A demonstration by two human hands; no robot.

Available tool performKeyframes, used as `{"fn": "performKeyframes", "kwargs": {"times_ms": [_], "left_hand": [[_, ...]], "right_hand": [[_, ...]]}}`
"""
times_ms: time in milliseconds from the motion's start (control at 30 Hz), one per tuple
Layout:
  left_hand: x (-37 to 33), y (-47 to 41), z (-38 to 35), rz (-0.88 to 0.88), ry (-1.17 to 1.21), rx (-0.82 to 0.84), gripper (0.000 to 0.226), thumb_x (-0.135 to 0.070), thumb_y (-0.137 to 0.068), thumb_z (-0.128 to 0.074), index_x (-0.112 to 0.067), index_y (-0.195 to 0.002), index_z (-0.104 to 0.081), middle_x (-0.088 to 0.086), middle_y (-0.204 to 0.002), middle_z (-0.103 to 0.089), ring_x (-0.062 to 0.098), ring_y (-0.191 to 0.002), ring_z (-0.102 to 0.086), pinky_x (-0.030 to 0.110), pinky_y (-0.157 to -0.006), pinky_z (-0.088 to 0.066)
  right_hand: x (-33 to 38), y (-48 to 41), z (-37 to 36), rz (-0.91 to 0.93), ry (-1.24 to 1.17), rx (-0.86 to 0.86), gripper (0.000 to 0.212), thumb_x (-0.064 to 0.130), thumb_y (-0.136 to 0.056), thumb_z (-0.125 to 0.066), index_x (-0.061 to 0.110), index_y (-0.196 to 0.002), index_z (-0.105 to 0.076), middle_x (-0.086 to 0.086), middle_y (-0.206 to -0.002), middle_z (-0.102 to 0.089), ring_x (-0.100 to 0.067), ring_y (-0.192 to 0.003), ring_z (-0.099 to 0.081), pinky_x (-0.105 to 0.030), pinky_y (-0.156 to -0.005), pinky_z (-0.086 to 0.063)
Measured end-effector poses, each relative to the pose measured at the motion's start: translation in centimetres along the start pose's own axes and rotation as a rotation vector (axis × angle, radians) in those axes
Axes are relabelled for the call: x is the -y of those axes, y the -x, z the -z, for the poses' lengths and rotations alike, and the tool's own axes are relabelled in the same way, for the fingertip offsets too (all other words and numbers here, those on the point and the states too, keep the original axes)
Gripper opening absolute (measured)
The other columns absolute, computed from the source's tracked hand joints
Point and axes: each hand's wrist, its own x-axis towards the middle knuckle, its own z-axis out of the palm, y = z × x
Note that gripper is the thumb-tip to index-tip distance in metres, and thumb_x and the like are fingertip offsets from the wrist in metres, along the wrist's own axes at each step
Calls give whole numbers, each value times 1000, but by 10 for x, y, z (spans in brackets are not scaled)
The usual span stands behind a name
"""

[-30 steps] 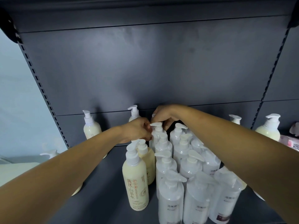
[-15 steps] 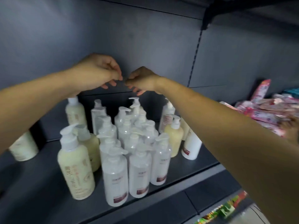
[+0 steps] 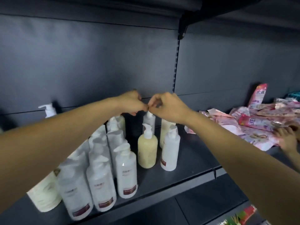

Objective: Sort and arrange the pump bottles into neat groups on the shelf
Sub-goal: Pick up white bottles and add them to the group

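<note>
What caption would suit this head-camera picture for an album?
Two hands, left and right, meet fingertip to fingertip above pump bottles on a dark shelf, pink packets piled alongside.

White pump bottles (image 3: 100, 181) at front left: motion-blurred, label text unreadable. Cream bottle (image 3: 46, 192) at lower left: top hidden behind left forearm. Rear bottle (image 3: 149, 119): pump head covered by right hand (image 3: 168, 108). Left hand (image 3: 131, 103) and right hand meet fingertip to fingertip; whether anything is pinched between them is too small to tell. Another person's hand (image 3: 288, 140) cut off by right edge. Pink packets (image 3: 259, 122): print illegible, pile runs out of frame.
</note>
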Motion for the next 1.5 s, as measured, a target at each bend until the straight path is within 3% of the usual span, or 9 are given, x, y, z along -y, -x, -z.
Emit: {"fn": "performKeyframes", "kwargs": {"times_ms": [67, 200, 333, 633, 867, 967, 1133, 1300, 1500], "left_hand": [[-3, -16, -15, 58, -13, 30, 81, -19, -87, -80, -7, -155, -38, 9, -137, -53, 26, -119, -62, 38, -92, -63], [-4, -41, -37, 100, -101, 36, 84, -19, -89, -79, -9, -158, -33, 9, -144, -50, 27, -127, -57, 46, -96, -61], [-3, -59, -54, 93, -199, 53, 86, -18, -84, -84, -19, -157, -38, 2, -137, -50, 26, -117, -59, 43, -86, -63], [15, -77, -73, 26, -385, 37, 53, -21, -73, -93, -13, -119, -68, 7, -115, -68, 26, -96, -71, 45, -75, -67], [8, -69, -47, -23, -393, 131, 54, -12, -70, -95, -16, -116, -68, 6, -105, -67, 19, -73, -73, 30, -53, -63], [-4, -55, -12, -109, -438, 169, 54, -8, -72, -92, -18, -120, -68, 4, -108, -70, 19, -78, -75, 30, -63, -64], [-22, -18, 70, -250, -475, 135, 55, -2, -69, -88, -30, -113, -70, -11, -112, -70, 13, -101, -67, 31, -87, -57], [-17, 22, 143, -241, -346, 94, 54, 5, -77, -83, -33, -113, -71, -3, -117, -69, 18, -105, -71, 37, -86, -63], [15, 45, 193, -180, -185, -3, 52, 12, -77, -81, -23, -114, -72, 11, -120, -68, 26, -108, -74, 40, -87, -65]], "right_hand": [[-17, 8, 9, 28, -31, -14, 15, 41, -89, -72, 29, -96, -76, 13, -90, -77, 0, -85, -70, -31, -87, -60], [-48, 37, 23, -7, 38, 27, 44, 75, -81, -58, 38, -101, -69, 18, -102, -73, -5, -89, -68, -39, -88, -59], [-68, 65, 18, -31, 30, 239, 58, 80, -75, -70, 40, -116, -65, 17, -106, -69, -2, -88, -67, -34, -85, -60], [-86, 62, -16, 32, -84, 304, 46, 52, -69, -88, 42, -105, -61, 16, -96, -65, -4, -89, -65, -24, -72, -57], [-82, 42, -5, 9, -59, 222, 39, 40, -64, -90, 19, -87, -68, 2, -79, -73, -11, -66, -71, -42, -66, -65], [-67, 29, 18, 19, -113, 189, 35, 32, -67, -93, 18, -90, -72, 7, -82, -74, -3, -67, -73, -37, -61, -66], [-24, 0, 57, 37, -81, 105, 37, 34, -69, -96, 16, -94, -75, 0, -83, -77, -15, -70, -77, -37, -59, -67], [24, -39, 67, 76, -87, -3, 38, 32, -72, -96, 11, -88, -69, -4, -84, -75, -16, -64, -77, -29, -49, -62], [77, -87, 37, 88, -241, -78, 50, 30, -67, -95, 15, -109, -72, -3, -98, -77, -22, -84, -79, -41, -60, -67]]}}
